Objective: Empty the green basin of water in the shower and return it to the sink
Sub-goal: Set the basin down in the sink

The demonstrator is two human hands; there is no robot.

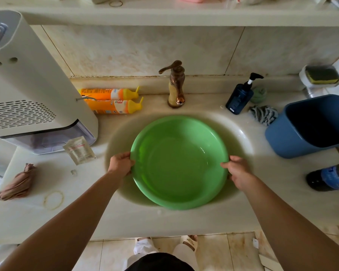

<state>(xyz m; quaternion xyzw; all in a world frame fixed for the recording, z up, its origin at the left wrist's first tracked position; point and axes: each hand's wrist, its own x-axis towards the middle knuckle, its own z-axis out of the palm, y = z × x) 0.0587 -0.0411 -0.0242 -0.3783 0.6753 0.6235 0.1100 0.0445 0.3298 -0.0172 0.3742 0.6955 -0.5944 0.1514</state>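
A round green basin [179, 163] sits in the pale sink bowl [241, 133], with clear water in its bottom. My left hand [120, 164] grips the basin's left rim. My right hand [237, 171] grips the right rim, thumb over the edge. The basin's near edge reaches over the sink's front lip. The shower is not in view.
A bronze tap [176, 85] stands behind the sink. Two orange bottles [114, 100] and a white appliance [27, 90] are to the left. A blue pump bottle [240, 96], a blue bin [313, 126] and a dark bottle [329, 178] are to the right. A rolled cloth [18, 184] lies near left.
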